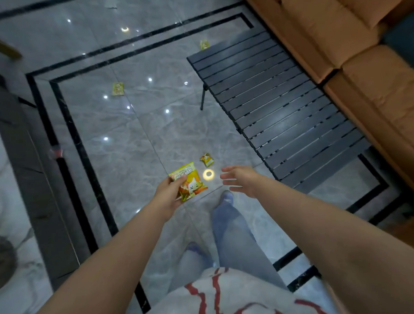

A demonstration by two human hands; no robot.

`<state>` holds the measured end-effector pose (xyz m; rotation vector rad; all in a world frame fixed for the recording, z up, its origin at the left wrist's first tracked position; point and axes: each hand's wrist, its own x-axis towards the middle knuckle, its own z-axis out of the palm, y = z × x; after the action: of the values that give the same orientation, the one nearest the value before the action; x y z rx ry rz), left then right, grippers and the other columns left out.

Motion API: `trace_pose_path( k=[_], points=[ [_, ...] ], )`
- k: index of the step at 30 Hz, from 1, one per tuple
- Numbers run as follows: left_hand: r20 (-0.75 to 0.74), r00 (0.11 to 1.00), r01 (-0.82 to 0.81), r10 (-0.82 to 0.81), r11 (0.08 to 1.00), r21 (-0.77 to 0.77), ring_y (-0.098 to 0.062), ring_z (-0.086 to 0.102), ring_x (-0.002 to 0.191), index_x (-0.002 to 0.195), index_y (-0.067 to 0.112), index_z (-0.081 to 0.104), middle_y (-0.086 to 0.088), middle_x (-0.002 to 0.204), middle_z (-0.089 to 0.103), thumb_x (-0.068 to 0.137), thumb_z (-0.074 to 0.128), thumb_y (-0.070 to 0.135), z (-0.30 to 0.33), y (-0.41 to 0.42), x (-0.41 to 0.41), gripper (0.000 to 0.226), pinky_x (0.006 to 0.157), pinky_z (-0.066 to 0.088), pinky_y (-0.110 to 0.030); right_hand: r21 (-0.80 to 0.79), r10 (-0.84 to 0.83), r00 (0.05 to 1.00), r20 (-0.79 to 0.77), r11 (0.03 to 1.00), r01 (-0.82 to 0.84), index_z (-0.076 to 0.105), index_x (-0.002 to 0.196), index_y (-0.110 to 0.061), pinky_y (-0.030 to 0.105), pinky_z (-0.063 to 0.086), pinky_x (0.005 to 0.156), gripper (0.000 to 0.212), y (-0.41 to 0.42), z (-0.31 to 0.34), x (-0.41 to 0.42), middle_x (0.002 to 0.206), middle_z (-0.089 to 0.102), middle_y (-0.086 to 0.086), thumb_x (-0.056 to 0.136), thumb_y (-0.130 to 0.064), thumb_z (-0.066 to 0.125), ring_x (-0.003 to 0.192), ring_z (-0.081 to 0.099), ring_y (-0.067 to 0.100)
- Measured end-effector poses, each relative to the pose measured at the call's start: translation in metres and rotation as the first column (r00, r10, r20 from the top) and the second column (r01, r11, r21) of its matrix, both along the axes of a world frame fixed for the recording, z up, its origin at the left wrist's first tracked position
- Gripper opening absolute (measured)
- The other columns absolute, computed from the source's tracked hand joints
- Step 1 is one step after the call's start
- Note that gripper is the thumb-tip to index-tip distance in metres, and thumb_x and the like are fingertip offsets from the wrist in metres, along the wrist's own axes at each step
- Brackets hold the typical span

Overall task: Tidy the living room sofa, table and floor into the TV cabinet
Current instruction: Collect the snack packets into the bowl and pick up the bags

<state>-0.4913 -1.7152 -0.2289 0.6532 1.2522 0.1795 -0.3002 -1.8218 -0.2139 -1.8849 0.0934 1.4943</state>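
The left hand (168, 195) grips one yellow snack packet (189, 181) at frame centre, the right hand (240, 179) is spread wide and empty, and three floor packets (206, 159) (118, 89) (204, 44) remain uncollected.

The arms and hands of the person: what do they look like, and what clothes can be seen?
Both forearms are bare, with no sleeves reaching them. The left hand and the right hand wear no gloves; no ring, watch or bracelet can be seen. Lower in the view, the person wears a white shirt with red markings, light blue jeans and blue shoes.
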Motion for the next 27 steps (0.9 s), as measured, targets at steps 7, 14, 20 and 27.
trace_pose_path(
  k=[7, 14, 20, 27],
  points=[
    [-0.102, 0.983, -0.153, 0.15, 0.988, -0.02, -0.018, 0.07, 0.078, 0.119, 0.014, 0.057, -0.005, 0.097, 0.071, 0.097, 0.061, 0.016, -0.019, 0.036, 0.052, 0.023, 0.065, 0.058, -0.032, -0.066, -0.028, 0.996, -0.088, 0.998, 0.023, 0.061, 0.119, -0.012, 0.04, 0.047, 0.104, 0.024, 0.046, -0.016, 0.066, 0.105, 0.068, 0.004, 0.103, -0.019, 0.045, 0.109, 0.063, 0.023],
    [-0.116, 0.969, -0.216, 0.217, 0.976, 0.023, -0.016, 0.069, 0.078, 0.123, 0.014, 0.057, -0.009, 0.111, 0.07, 0.095, 0.063, 0.016, -0.038, 0.08, 0.115, 0.029, 0.062, 0.057, -0.026, -0.12, 0.16, 0.987, 0.01, 0.98, -0.157, 0.063, 0.114, -0.011, 0.04, 0.047, 0.101, 0.02, 0.105, -0.051, 0.127, 0.114, 0.067, 0.009, 0.101, -0.02, 0.049, 0.11, 0.063, 0.025],
    [-0.15, 0.976, -0.157, 0.16, 0.987, 0.032, -0.023, 0.07, 0.096, 0.125, 0.013, 0.057, -0.01, 0.117, 0.07, 0.091, 0.067, 0.017, -0.091, 0.13, 0.131, 0.036, 0.084, 0.059, -0.037, -0.154, 0.331, 0.94, 0.078, 0.936, -0.317, 0.063, 0.11, -0.014, 0.038, 0.051, 0.093, 0.019, 0.148, -0.114, 0.138, 0.113, 0.068, 0.009, 0.1, -0.015, 0.048, 0.101, 0.063, 0.023],
    [-0.231, 0.969, -0.076, 0.091, 0.994, 0.075, -0.023, 0.071, 0.095, 0.103, 0.023, 0.062, -0.004, 0.107, 0.073, 0.087, 0.072, 0.022, -0.207, 0.186, 0.13, 0.018, 0.095, 0.055, -0.045, -0.223, 0.526, 0.829, 0.19, 0.846, -0.485, 0.062, 0.118, -0.014, 0.028, 0.049, 0.074, 0.027, 0.177, -0.235, 0.138, 0.113, 0.065, 0.015, 0.092, -0.007, 0.054, 0.092, 0.061, 0.022]
  ],
)
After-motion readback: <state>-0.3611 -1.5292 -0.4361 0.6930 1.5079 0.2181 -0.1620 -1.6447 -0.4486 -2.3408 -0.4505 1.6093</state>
